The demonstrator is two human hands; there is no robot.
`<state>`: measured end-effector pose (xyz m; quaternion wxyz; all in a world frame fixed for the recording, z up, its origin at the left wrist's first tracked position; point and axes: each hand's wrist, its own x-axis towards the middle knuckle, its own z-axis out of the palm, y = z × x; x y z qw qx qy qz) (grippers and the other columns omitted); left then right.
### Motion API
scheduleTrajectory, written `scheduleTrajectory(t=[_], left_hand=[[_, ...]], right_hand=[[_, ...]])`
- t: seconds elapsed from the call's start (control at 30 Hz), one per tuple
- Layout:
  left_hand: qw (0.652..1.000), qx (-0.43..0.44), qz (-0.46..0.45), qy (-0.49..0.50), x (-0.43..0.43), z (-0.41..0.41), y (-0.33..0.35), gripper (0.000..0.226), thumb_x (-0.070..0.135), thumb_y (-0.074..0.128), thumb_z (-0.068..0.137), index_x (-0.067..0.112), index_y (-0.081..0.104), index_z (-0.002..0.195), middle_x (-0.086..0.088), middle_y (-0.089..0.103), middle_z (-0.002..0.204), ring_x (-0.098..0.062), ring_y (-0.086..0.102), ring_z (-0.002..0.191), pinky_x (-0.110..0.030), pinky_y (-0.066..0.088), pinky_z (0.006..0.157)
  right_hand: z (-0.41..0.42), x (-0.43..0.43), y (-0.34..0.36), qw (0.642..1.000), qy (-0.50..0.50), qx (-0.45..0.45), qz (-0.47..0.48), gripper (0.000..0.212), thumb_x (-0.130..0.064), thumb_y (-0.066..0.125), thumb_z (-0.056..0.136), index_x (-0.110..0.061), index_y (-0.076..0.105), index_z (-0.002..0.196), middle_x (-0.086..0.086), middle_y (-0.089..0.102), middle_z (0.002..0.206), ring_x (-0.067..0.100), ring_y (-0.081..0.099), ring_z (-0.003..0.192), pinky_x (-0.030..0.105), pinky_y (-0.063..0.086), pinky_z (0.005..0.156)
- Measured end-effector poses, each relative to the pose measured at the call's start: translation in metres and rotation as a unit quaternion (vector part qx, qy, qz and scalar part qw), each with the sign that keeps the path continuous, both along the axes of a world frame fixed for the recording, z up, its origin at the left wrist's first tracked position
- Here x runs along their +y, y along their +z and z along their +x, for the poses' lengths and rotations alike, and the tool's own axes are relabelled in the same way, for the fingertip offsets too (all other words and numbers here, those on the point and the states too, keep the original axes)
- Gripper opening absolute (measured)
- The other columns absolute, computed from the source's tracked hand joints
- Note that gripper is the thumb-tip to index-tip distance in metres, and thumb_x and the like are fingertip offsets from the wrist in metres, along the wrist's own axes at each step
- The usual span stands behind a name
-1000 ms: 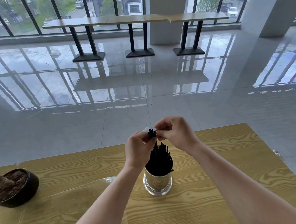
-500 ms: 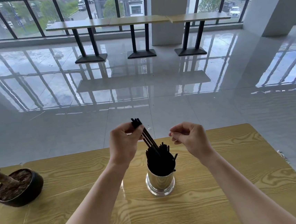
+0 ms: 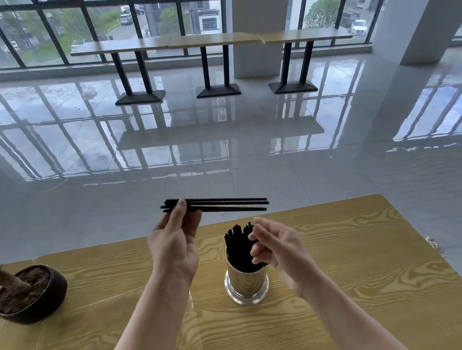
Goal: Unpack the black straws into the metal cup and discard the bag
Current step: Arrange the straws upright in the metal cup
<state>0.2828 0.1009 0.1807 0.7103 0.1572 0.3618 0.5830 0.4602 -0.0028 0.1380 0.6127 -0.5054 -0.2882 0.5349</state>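
A shiny metal cup [image 3: 246, 286] stands upright on the wooden table [image 3: 348, 290], packed with black straws [image 3: 238, 247]. My left hand [image 3: 174, 248] is raised above and left of the cup and pinches a few loose black straws [image 3: 227, 204] at one end; they lie level, pointing right. My right hand [image 3: 281, 250] hovers just right of the cup's mouth with loosely curled fingers and holds nothing. A clear bag [image 3: 192, 302] shows only as a faint glossy edge on the table beside my left forearm.
A dark bowl [image 3: 36, 306] of soil with a dry stump sits at the table's left. The table's far edge and rounded right corner drop to a glossy tiled floor. High tables [image 3: 211, 40] stand by the windows far off.
My left hand lifted a few straws out of the cup and turned them from steep to level. My right hand let go of them and dropped beside the cup.
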Motion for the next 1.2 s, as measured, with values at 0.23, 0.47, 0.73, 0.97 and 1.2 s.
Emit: scheduleTrajectory(t=[0.23, 0.47, 0.73, 0.97, 1.2], left_hand=[[0.993, -0.068, -0.099, -0.016, -0.03, 0.017, -0.025, 0.006, 0.003, 0.071, 0.084, 0.003, 0.067, 0.079, -0.008, 0.072, 0.071, -0.016, 0.073, 0.063, -0.025, 0.061, 0.06], [0.986, -0.042, -0.137, -0.086, -0.041, 0.022, -0.041, 0.01, 0.008, 0.075, 0.083, 0.001, 0.068, 0.082, -0.012, 0.07, 0.071, -0.021, 0.071, 0.061, -0.029, 0.061, 0.059], [0.939, 0.315, 0.009, -0.135, -0.039, 0.009, -0.067, 0.018, 0.006, 0.07, 0.087, 0.012, 0.071, 0.104, -0.007, 0.071, 0.081, -0.012, 0.067, 0.063, -0.033, 0.061, 0.07], [0.829, 0.514, 0.143, -0.171, -0.04, 0.019, -0.075, 0.037, 0.015, 0.07, 0.085, 0.019, 0.064, 0.121, -0.002, 0.067, 0.099, -0.014, 0.065, 0.091, -0.037, 0.056, 0.087], [0.76, 0.589, 0.192, -0.196, -0.04, 0.026, -0.082, 0.058, 0.017, 0.068, 0.084, 0.017, 0.051, 0.139, -0.005, 0.053, 0.125, -0.019, 0.055, 0.111, -0.037, 0.048, 0.098]], right_hand=[[-0.025, 0.013, 0.023, 0.974, -0.11, 0.183, 0.072, 0.035, -0.026, 0.074, 0.085, -0.004, 0.07, 0.112, 0.01, 0.067, 0.084, 0.018, 0.064, 0.069, 0.026, 0.058, 0.061], [-0.019, 0.01, 0.023, 0.971, -0.213, -0.056, 0.091, 0.015, -0.016, 0.066, 0.096, -0.009, 0.071, 0.083, 0.008, 0.067, 0.064, 0.021, 0.061, 0.055, 0.029, 0.051, 0.051], [0.031, 0.008, 0.032, 0.902, -0.151, -0.401, 0.051, 0.016, -0.02, 0.064, 0.096, -0.018, 0.066, 0.081, 0.001, 0.067, 0.056, 0.016, 0.066, 0.047, 0.031, 0.055, 0.045], [0.018, 0.029, 0.021, 0.846, -0.015, -0.529, -0.064, 0.015, -0.024, 0.065, 0.094, -0.013, 0.068, 0.085, -0.001, 0.07, 0.062, 0.01, 0.068, 0.047, 0.038, 0.062, 0.055], [0.005, 0.042, 0.011, 0.801, 0.022, -0.587, -0.114, 0.017, -0.024, 0.069, 0.089, -0.008, 0.068, 0.084, 0.008, 0.072, 0.076, 0.025, 0.07, 0.067, 0.04, 0.059, 0.062]])
